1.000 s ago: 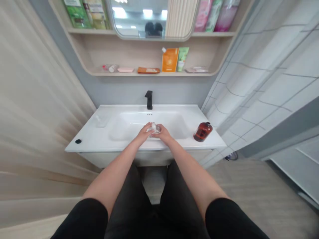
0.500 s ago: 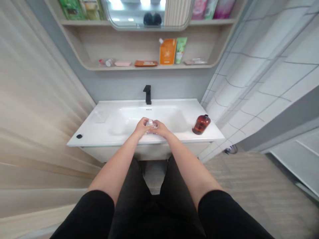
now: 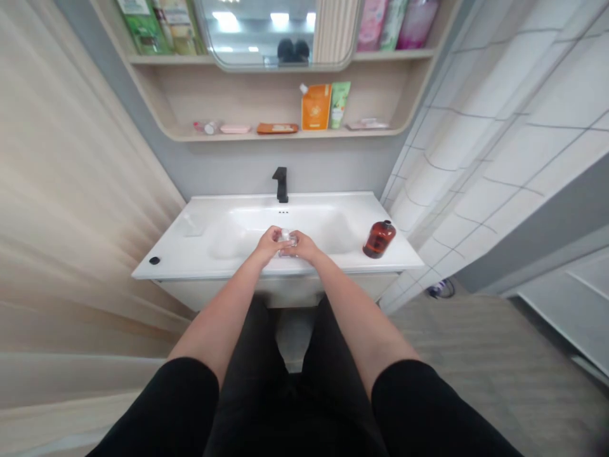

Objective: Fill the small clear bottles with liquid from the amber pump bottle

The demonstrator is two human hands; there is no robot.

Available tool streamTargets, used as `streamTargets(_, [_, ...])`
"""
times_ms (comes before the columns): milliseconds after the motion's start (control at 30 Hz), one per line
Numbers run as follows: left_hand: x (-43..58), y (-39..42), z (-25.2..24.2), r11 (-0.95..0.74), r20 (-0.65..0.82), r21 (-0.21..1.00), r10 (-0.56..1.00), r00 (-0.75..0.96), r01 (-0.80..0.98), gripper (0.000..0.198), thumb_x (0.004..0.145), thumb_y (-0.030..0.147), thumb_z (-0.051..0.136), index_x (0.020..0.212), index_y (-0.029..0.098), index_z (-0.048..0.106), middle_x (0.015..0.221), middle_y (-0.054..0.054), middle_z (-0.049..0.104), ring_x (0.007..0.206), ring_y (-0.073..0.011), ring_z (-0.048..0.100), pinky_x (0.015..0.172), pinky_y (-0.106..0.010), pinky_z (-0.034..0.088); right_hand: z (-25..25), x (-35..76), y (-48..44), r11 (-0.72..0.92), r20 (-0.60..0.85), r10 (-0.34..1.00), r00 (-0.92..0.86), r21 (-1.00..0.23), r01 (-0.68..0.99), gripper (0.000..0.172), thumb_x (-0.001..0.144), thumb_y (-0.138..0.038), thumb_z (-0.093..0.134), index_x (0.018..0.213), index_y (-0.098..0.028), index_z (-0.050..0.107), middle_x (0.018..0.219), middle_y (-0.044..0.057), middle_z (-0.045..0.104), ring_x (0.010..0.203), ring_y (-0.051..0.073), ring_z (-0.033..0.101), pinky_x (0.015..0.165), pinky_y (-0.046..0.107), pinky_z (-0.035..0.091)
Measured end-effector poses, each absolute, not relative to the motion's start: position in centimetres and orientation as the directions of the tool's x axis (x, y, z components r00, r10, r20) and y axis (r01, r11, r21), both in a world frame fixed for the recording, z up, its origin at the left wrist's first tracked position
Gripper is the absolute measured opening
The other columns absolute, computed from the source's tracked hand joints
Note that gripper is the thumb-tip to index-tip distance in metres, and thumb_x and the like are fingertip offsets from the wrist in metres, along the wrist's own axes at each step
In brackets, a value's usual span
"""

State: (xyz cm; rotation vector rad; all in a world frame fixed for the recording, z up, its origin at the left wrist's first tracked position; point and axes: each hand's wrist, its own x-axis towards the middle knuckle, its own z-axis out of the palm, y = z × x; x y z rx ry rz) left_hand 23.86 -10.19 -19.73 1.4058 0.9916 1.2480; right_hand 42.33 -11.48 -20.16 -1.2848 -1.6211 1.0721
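Over the front rim of the white sink, my left hand and my right hand close around a small clear bottle with a whitish top. My left fingers reach its left side and top; those of my right wrap the other side. The fingers hide much of its body. To the right on the counter stands an amber bottle with dark liquid and an uncapped black neck. A small black cap lies at the front left corner. Further back on that side is a clear, hard-to-make-out item.
A black faucet rises behind the basin. Above it, a shelf carries an orange pouch, a green tube and several small items. A mirror hangs higher up. Curtains flank the left side, white tiles the right.
The view has tilted slightly upward and shifted a little, showing more of the upper shelves. Both hands stay on the small bottle in nearly the same place.
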Motion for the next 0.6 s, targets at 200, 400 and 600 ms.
streamTargets(200, [23.75, -10.02, -19.88, -0.184, 0.19, 0.982, 0.968, 0.166, -0.049, 0.062, 0.052, 0.04, 0.102, 0.099, 0.022, 0.066, 0.102, -0.002, 0.074, 0.095, -0.0213, 0.068, 0.096, -0.038, 0.054, -20.15, 42.43, -11.22, 0.141, 0.081, 0.979, -0.185, -0.932, 0.335, 0.071, 0.058, -0.042, 0.104, 0.117, -0.023, 0.069, 0.098, 0.001, 0.076, 0.092, 0.023, 0.07, 0.084, 0.035, 0.057])
streamTargets(400, [23.68, -9.93, -19.94, -0.153, 0.157, 0.988, 0.967, 0.2, -0.034, 0.06, 0.056, 0.044, 0.1, 0.099, 0.022, 0.065, 0.102, -0.003, 0.074, 0.098, -0.0222, 0.068, 0.098, -0.039, 0.054, -20.12, 42.54, -11.32, 0.145, 0.086, 0.979, -0.187, -0.932, 0.333, 0.075, 0.055, -0.043, 0.105, 0.118, -0.025, 0.068, 0.099, -0.001, 0.076, 0.095, 0.023, 0.07, 0.087, 0.035, 0.057])
streamTargets(600, [23.64, -9.83, -19.96, -0.145, 0.153, 0.988, 0.963, 0.22, -0.053, 0.061, 0.055, 0.044, 0.1, 0.103, 0.022, 0.068, 0.107, -0.006, 0.075, 0.101, -0.0238, 0.068, 0.098, -0.039, 0.052, -20.22, 42.62, -11.26, 0.162, 0.097, 0.975, -0.2, -0.927, 0.339, 0.076, 0.055, -0.045, 0.105, 0.119, -0.026, 0.068, 0.1, -0.002, 0.075, 0.093, 0.023, 0.068, 0.087, 0.035, 0.056])
